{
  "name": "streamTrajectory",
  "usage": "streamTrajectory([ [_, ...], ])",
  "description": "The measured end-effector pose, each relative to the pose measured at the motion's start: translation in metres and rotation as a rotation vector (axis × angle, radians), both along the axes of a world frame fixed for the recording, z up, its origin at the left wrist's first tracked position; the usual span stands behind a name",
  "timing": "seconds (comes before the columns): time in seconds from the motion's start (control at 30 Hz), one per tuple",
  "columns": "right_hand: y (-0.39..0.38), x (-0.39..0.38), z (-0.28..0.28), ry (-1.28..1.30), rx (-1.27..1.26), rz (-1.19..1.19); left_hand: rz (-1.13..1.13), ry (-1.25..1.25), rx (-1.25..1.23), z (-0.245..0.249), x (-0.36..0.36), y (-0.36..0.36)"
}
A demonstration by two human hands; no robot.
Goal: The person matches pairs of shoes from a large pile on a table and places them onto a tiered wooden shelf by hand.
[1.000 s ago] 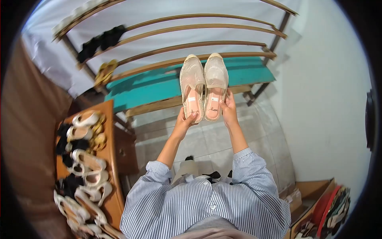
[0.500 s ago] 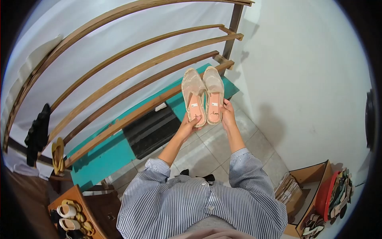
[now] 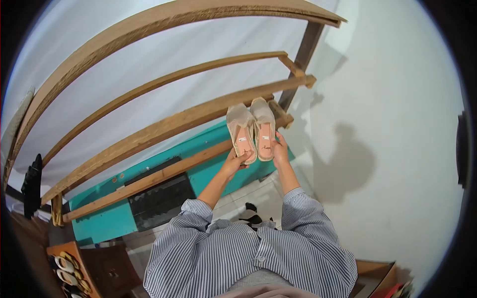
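Note:
Out in front of me I hold a pair of beige slip-on shoes side by side, toes pointing away, pink insoles facing up. My left hand (image 3: 235, 163) grips the heel of the left shoe (image 3: 242, 133), its thumb lying on the insole. With my right hand (image 3: 280, 148) I hold the right shoe (image 3: 264, 126) by the outer side of its heel. Both toes overlap the lower bars of a wooden slatted rack (image 3: 194, 114) in this view.
Below the rack lies a teal board (image 3: 102, 213) with a black panel (image 3: 164, 201). A black item (image 3: 33, 186) hangs at the rack's left end. Several shoes (image 3: 67, 270) sit on a wooden cabinet at lower left. A box (image 3: 380, 275) stands lower right, beside the white wall (image 3: 387, 89).
The view has shifted closer to the rack and the wall, so the bars look larger and the box drops mostly out of sight. Both hands still hold the shoes, now nearer the bars.

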State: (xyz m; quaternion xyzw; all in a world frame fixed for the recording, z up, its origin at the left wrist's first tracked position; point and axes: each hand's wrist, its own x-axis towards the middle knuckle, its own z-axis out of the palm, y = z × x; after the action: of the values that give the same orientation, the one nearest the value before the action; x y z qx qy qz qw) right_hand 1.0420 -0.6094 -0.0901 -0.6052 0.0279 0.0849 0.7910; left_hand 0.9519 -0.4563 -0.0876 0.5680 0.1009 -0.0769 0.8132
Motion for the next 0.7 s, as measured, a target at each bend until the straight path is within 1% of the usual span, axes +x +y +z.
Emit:
streamTrajectory([
  [0.07, -0.009, 0.055, -0.01, -0.007, -0.024, 0.049, 0.02, 0.024, 0.01, 0.003, 0.037, -0.006],
  [0.1, -0.012, 0.078, -0.015, -0.05, -0.062, 0.06, 0.033, 0.042, 0.007, -0.002, 0.055, -0.01],
  [0.17, -0.015, 0.112, -0.026, -0.131, -0.151, 0.056, 0.063, 0.094, 0.023, -0.009, 0.085, -0.018],
  [0.2, -0.016, 0.131, -0.035, -0.123, -0.147, 0.066, 0.073, 0.103, 0.026, -0.012, 0.098, -0.021],
  [0.27, -0.02, 0.167, -0.055, -0.194, -0.322, 0.063, 0.147, 0.123, 0.069, -0.02, 0.124, -0.028],
  [0.3, -0.023, 0.179, -0.057, -0.194, -0.324, 0.073, 0.157, 0.125, 0.066, -0.019, 0.134, -0.029],
  [0.33, -0.024, 0.19, -0.059, -0.241, -0.42, 0.096, 0.146, 0.153, 0.061, -0.017, 0.141, -0.027],
  [0.37, -0.025, 0.199, -0.063, -0.285, -0.514, 0.117, 0.133, 0.184, 0.058, -0.018, 0.148, -0.025],
  [0.4, -0.027, 0.208, -0.067, -0.277, -0.508, 0.123, 0.137, 0.193, 0.062, -0.013, 0.152, -0.024],
  [0.47, -0.032, 0.223, -0.079, -0.348, -0.637, 0.151, 0.073, 0.241, 0.112, -0.009, 0.157, -0.023],
  [0.5, -0.034, 0.221, -0.077, -0.332, -0.634, 0.155, 0.072, 0.258, 0.114, -0.01, 0.159, -0.024],
  [0.57, -0.036, 0.212, -0.052, -0.332, -0.902, 0.198, 0.063, 0.303, 0.139, -0.012, 0.163, -0.023],
  [0.6, -0.037, 0.21, -0.045, -0.324, -0.9, 0.201, 0.062, 0.311, 0.141, -0.013, 0.166, -0.023],
  [0.67, -0.038, 0.205, -0.034, -0.325, -1.049, 0.232, -0.056, 0.338, 0.203, -0.016, 0.169, -0.022],
  [0.7, -0.038, 0.206, -0.03, -0.316, -1.052, 0.239, -0.056, 0.349, 0.198, -0.015, 0.17, -0.027],
])
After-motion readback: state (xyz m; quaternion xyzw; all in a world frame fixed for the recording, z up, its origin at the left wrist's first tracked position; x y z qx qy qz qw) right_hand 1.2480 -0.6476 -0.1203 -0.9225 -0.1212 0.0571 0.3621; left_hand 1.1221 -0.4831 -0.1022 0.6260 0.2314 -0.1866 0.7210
